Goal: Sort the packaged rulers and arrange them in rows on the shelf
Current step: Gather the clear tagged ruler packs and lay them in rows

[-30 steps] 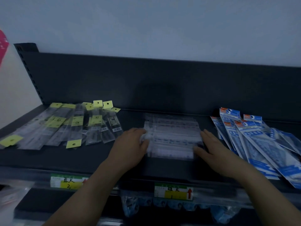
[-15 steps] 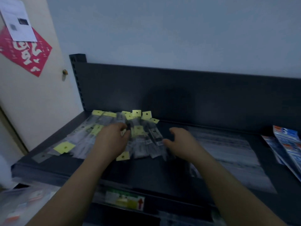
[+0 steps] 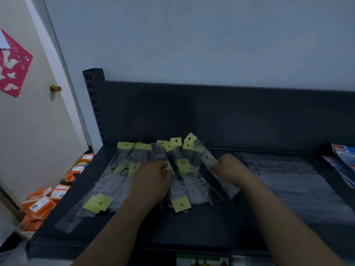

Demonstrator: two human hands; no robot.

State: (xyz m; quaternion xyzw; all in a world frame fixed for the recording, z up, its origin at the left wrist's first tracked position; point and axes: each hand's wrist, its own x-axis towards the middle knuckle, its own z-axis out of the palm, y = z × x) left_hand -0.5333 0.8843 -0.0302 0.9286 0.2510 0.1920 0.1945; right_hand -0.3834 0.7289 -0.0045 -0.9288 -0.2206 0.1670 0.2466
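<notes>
Since a moment ago, the right hand [image 3: 228, 167] has closed round one ruler packet [image 3: 203, 156], tipping its far end up off the shelf [image 3: 201, 227]. The left hand [image 3: 151, 181] lies on the yellow-tagged packets [image 3: 123, 167] on the shelf's left half, fingers bent; whether it grips any is unclear. Clear packs [image 3: 288, 179] cover the shelf's right half.

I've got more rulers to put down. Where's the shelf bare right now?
Bare: the front strip of the shelf, on the near side of the yellow-tagged packs, between the forearms. Crowded: the left, where the left hand and right hand are in those packs; clear packs fill the middle-right; blue packs the far right.
</notes>
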